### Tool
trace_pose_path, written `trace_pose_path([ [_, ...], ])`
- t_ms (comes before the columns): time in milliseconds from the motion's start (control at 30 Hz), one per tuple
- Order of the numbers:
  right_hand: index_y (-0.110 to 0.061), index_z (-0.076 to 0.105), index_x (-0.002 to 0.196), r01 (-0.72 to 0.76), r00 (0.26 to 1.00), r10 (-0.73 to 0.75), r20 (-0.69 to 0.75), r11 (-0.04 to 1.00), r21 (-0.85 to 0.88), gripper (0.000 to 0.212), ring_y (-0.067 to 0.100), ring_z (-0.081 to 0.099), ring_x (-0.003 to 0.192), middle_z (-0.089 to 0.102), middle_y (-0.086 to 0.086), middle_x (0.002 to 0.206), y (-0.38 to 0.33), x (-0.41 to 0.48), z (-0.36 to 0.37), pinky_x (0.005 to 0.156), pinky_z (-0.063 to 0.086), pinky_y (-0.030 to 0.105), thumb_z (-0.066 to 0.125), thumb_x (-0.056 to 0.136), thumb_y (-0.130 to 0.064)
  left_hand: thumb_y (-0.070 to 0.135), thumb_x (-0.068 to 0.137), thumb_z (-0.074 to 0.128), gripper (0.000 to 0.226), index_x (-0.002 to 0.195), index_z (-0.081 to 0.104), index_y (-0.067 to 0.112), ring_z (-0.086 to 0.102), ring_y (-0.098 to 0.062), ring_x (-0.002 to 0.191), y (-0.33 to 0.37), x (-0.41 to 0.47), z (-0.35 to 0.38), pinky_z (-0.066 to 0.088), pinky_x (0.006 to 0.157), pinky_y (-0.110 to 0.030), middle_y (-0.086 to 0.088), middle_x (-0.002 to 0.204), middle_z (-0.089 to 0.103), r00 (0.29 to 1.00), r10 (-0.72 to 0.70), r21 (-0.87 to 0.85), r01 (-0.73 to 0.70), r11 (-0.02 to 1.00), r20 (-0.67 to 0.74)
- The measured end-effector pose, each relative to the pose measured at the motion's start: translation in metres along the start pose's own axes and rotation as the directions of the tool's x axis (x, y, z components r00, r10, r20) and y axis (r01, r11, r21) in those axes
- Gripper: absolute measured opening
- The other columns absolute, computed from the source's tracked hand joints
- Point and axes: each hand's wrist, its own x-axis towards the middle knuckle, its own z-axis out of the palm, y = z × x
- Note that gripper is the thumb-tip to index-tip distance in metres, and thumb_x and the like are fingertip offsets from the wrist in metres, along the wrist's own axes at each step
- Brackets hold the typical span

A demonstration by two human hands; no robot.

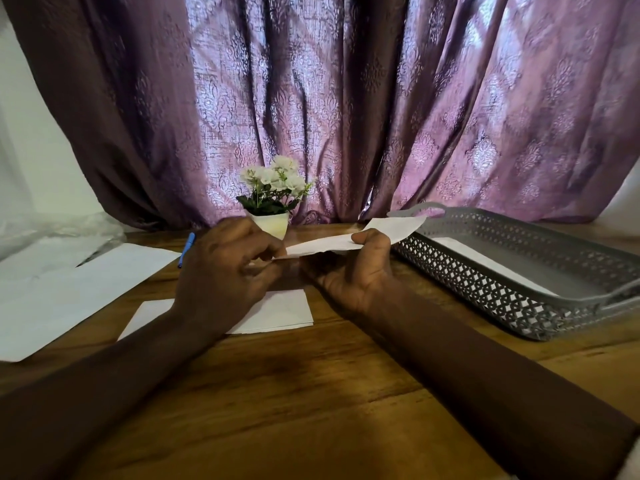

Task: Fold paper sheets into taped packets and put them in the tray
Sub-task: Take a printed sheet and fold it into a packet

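Observation:
A white folded paper packet (332,242) is held in the air above the wooden table, between both hands. My left hand (225,271) pinches its left end with the fingertips. My right hand (356,271) grips its middle from below, thumb on top. The packet's far end (398,225) sticks out towards the grey perforated tray (485,285) at the right. A white paper lies flat inside the tray (485,261). Another folded white sheet (280,313) lies on the table under my hands.
Large loose white sheets (76,289) lie at the left, with a blue pen (187,249) beside them. A small white pot of white flowers (273,199) stands behind my hands. A purple curtain (346,98) hangs along the back edge.

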Motion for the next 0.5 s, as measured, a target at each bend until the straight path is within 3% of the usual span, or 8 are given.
trace_pose_path([
  [67,0.0,0.064,0.131,-0.01,1.0,0.011,0.015,1.0,-0.022,0.056,0.043,0.065,0.114,0.067,0.028,0.13,0.0,-0.001,-0.001,0.082,0.058,0.052,0.038,0.098,-0.038,0.027,0.088,0.073,0.021,0.098,0.08,0.011,0.059,-0.023,0.082,-0.002,-0.001,0.002,0.046,0.067,-0.036,-0.005,0.087,0.068,1.0,0.027,0.022,-0.027,0.999,0.017],
  [200,0.0,0.068,0.117,0.001,1.0,0.0,0.01,0.996,-0.094,0.053,0.042,0.067,0.102,0.07,0.028,0.117,0.002,0.0,0.0,0.087,0.057,0.052,0.036,0.097,-0.037,0.02,0.089,0.069,0.025,0.109,0.079,0.01,0.06,-0.024,0.083,-0.003,-0.002,0.004,0.045,0.07,-0.031,-0.007,0.091,0.068,0.999,0.035,0.026,-0.036,0.999,0.033],
  [300,0.0,0.066,0.126,0.017,1.0,-0.015,0.012,0.987,-0.159,0.056,0.043,0.069,0.101,0.071,0.028,0.121,0.003,-0.001,-0.001,0.1,0.054,0.057,0.035,0.095,-0.034,0.015,0.088,0.062,0.035,0.119,0.075,0.007,0.063,-0.025,0.092,-0.004,-0.002,0.006,0.045,0.081,-0.026,-0.011,0.101,0.071,0.996,0.046,0.006,-0.047,0.999,0.079],
  [367,0.001,0.064,0.13,0.01,1.0,-0.007,0.015,0.978,-0.208,0.059,0.042,0.07,0.098,0.07,0.029,0.126,0.004,0.0,-0.002,0.11,0.047,0.06,0.033,0.095,-0.034,0.011,0.087,0.063,0.038,0.124,0.071,0.004,0.065,-0.029,0.1,-0.001,-0.002,0.007,0.049,0.087,-0.031,-0.014,0.11,0.073,0.992,0.072,0.015,-0.074,0.997,0.108],
  [500,-0.001,0.066,0.121,0.011,1.0,-0.015,-0.011,0.965,-0.26,0.056,0.04,0.073,0.09,0.07,0.028,0.123,0.005,0.007,-0.003,0.111,0.047,0.059,0.029,0.097,-0.037,0.025,0.095,0.058,0.05,0.142,0.058,0.008,0.062,-0.027,0.124,0.006,-0.001,0.004,0.047,0.105,-0.038,-0.012,0.135,0.067,0.988,0.061,-0.032,-0.057,0.998,0.145],
])
